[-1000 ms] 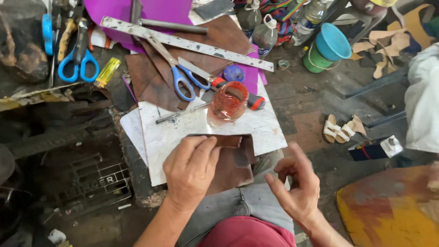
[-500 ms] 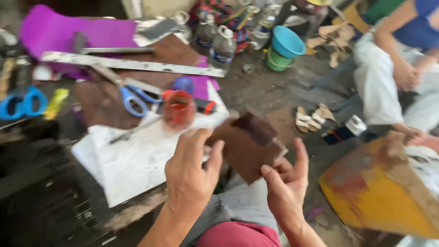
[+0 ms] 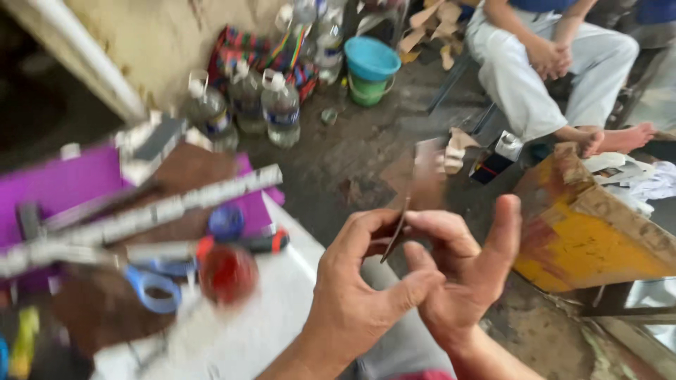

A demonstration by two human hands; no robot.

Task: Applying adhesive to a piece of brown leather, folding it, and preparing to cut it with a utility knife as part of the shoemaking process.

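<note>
Both my hands hold a thin brown leather piece (image 3: 422,184) edge-on in front of me, blurred by motion. My left hand (image 3: 355,295) pinches its lower edge between thumb and fingers. My right hand (image 3: 468,264) grips it from the right, thumb raised. To the left lies a white board (image 3: 282,302) with a red round container (image 3: 227,274), blue-handled scissors (image 3: 151,285), a long metal ruler (image 3: 162,211) and brown leather on purple sheet (image 3: 56,186).
Several plastic bottles (image 3: 280,109) stand on the dirty floor by the wall, beside a blue tub on a green one (image 3: 370,67). A yellow wooden box (image 3: 591,225) sits at right. Another person (image 3: 556,63) in light trousers sits barefoot at the back right.
The leather piece has gone from the board up into both hands and turned edge-on. My view has swung right, so the board and tools slid left.
</note>
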